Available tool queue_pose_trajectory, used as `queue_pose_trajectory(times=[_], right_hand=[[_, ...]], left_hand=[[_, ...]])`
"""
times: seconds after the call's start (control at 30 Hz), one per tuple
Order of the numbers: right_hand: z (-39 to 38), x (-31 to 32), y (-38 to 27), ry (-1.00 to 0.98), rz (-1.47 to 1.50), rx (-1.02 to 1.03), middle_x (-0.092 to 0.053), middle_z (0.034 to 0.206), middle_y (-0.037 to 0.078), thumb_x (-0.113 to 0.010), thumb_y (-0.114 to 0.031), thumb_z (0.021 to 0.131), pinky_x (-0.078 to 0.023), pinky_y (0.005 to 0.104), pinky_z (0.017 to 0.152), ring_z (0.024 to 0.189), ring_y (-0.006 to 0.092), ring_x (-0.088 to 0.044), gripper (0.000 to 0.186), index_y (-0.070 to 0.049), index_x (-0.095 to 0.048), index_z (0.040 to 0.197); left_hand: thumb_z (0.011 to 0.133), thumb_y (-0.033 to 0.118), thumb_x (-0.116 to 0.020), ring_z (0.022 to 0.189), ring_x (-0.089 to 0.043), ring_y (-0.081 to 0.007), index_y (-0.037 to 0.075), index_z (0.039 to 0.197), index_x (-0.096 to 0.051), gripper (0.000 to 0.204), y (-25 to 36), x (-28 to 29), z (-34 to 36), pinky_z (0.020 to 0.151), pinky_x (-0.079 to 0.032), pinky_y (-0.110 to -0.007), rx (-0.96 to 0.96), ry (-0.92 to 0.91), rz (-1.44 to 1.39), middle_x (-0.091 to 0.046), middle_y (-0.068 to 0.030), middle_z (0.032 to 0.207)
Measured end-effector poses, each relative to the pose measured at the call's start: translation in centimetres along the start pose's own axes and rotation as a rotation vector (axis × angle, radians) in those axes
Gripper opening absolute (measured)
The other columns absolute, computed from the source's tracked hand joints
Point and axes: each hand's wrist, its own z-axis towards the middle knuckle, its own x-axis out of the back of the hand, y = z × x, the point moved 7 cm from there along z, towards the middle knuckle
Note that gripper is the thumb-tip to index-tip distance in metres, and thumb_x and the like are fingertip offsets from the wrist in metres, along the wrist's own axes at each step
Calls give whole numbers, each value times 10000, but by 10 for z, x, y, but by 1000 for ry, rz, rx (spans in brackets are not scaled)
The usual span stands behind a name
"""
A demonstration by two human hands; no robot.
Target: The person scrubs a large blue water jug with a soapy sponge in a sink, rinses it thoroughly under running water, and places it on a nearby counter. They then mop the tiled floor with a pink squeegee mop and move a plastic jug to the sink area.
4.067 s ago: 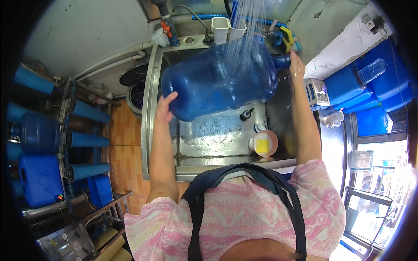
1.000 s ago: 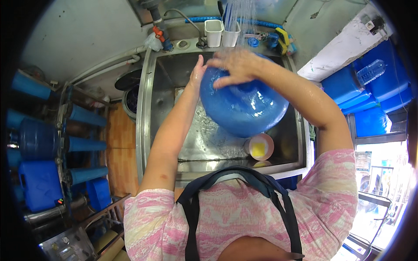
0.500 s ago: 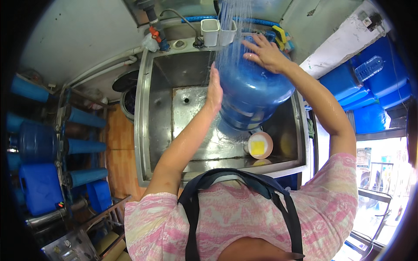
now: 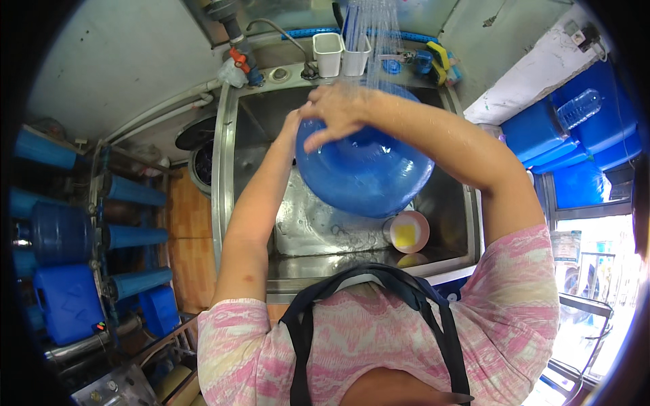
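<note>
A big round blue water jug stands tilted in the metal sink, one rounded end turned up toward me. Water streams from above onto its far side. My right hand reaches across to the jug's far left edge, thumb and fingers spread on the wet surface and slightly blurred. My left hand is against the jug's left side; its fingers are mostly hidden behind the right hand and the jug. Close to the jug's near side, a pink bowl holds a yellow sponge in whitish liquid.
Two white containers stand on the sink's back ledge, beside a blue cap and a yellow scrubber. A red-handled valve is at the back left. Blue containers stack up at the right.
The jug has swung left and nearer, its rounded end now facing up more. My right hand has moved left across it, over my left hand, which has also shifted left.
</note>
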Motion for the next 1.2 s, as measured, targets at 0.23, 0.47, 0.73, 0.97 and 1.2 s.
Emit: queue_pose_trajectory(times=[0.23, 0.47, 0.73, 0.97, 1.2], right_hand=[[-56, 9, 134, -86, -2, -848, -709, 1163, 193, -334, -728, 958, -523, 483, 948, 1131, 362, -666, 828, -27, -707, 1191], [-203, -10, 144, 62, 199, -1177, -665, 1188, 284, -379, -693, 960, -481, 462, 1001, 1132, 414, -645, 878, 70, -497, 1380], [-252, -39, 43, 1007, 730, -945, -527, 1372, 295, -788, -509, 805, -413, 426, 1077, 1277, 351, -541, 1025, 96, -314, 1483], [-226, -56, -51, 993, 625, -857, -306, 1556, 258, -826, -418, 763, -316, 450, 1165, 1417, 376, -375, 1105, -46, -188, 1584], [-338, -127, -19, 1383, 1518, -1001, -547, 1399, 199, -771, -353, 822, -418, 395, 1095, 1257, 297, -559, 935, -37, -282, 1555]], left_hand=[[925, 497, -573, 1382, -360, -332, 124, 1054, -758, 436, 85, 85, 9, 1063, -300, -580, 49, 438, 118, -445, -187, 1506], [851, 761, -525, 1473, -233, -404, 129, 1489, -381, 910, 152, 123, 45, 1154, -42, -685, -15, 645, -494, -675, -99, 1274], [732, 478, -862, 1295, -477, -364, -59, 1221, -623, 764, 174, 164, 90, 1046, -447, -460, -490, 728, 185, -620, -238, 1272], [781, 625, -749, 1368, -427, -385, -53, 1405, -492, 957, 91, 70, 28, 1039, -396, -533, 24, 510, 334, -438, -279, 1489], [967, 676, -436, 1494, -279, -294, 129, 1554, -370, 805, 20, -114, -124, 1200, -173, -426, -246, -567, 107, -357, -102, 1600]])
